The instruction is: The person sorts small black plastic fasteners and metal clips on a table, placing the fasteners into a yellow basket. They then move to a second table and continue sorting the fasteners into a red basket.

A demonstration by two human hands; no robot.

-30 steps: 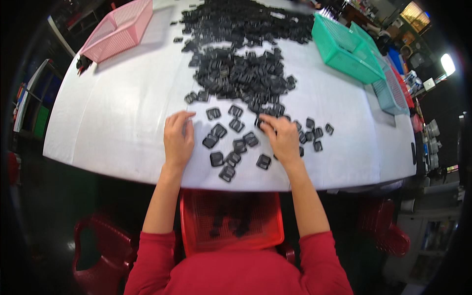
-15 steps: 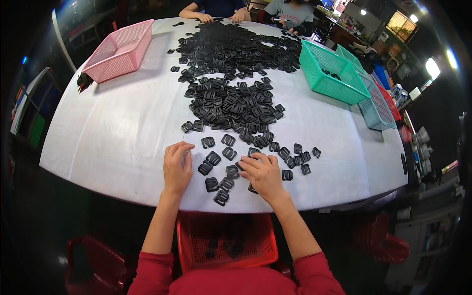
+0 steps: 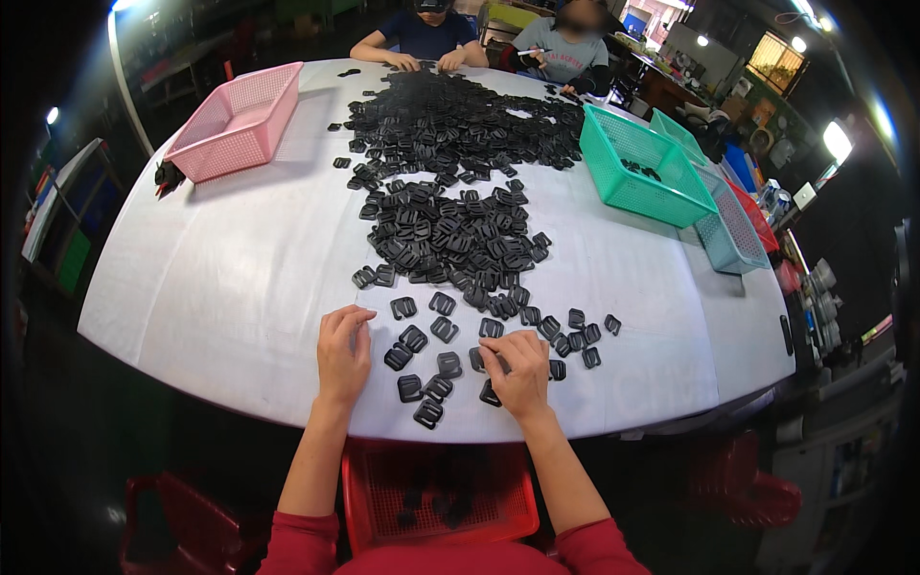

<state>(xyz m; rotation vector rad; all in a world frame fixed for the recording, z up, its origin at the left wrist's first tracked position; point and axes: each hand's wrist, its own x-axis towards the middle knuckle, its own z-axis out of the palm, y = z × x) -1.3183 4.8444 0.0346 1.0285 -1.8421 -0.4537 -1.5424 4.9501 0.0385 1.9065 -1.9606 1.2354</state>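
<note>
My left hand (image 3: 344, 356) rests on the white table to the left of the loose black plastic buckles. Its fingers are loosely bent, thumb and forefinger apart, with nothing seen between them. Bent over the loose buckles is my right hand (image 3: 520, 372), its thumb and forefinger spread beside a partly covered buckle (image 3: 476, 359). I cannot make out whether the fingertips touch it. Another buckle (image 3: 490, 394) peeks out below that thumb. Between the hands lie several single buckles, among them a greyish one (image 3: 449, 364). Beyond them rises a dense heap of buckles (image 3: 446, 230).
A red basket (image 3: 441, 546) with dark pieces sits below the table's near edge. A pink basket (image 3: 225, 144) stands at far left. Green (image 3: 661, 206) and grey-blue baskets (image 3: 733, 249) stand at right. Two people sit across the table (image 3: 240, 316), their hands by the far pile.
The view has tilted up, so the table sits lower in the picture. My right hand's outstretched fingers have drawn in and bent. My left hand has stayed nearly the same.
</note>
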